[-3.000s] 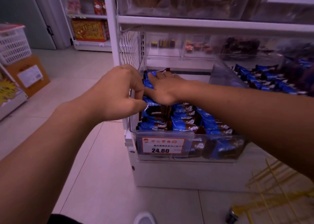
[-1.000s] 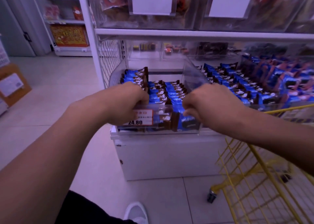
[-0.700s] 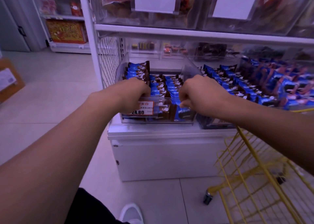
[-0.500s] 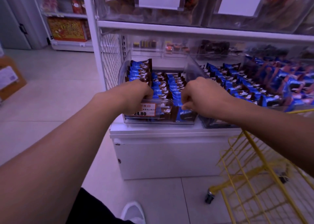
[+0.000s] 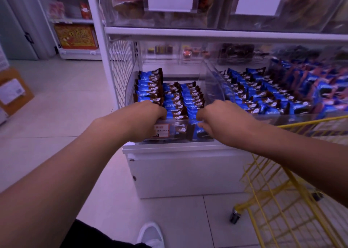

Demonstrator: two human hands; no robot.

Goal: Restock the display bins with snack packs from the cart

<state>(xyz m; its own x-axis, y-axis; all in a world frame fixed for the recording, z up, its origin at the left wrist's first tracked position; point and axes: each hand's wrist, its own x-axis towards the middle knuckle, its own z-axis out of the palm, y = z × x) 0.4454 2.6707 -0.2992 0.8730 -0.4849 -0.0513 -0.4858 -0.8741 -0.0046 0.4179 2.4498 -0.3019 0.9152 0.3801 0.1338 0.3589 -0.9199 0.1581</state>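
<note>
Item: clear display bin, lowest shelf, front wall gripped at both ends.
Left hand: fingers curled over the bin's front rim at its left end, partly covering the price tag.
Right hand: fingers curled round the same rim at its right end.
Contents: snack packs, blue and brown wrappers, in three rows running straight away from the hands toward the shelf back; the row beyond the left hand stands higher than the other two. Bin's long axis runs the same way, so any slide would likely be directly away from or toward the person, both hands equally near.
Neighbouring bin: beyond the right hand, the same blue packs.
Cart: yellow wire, below and outside the right forearm; contents not visible.
Writing: tag red-bordered, digits hidden; wrapper brand too small to read.
</note>
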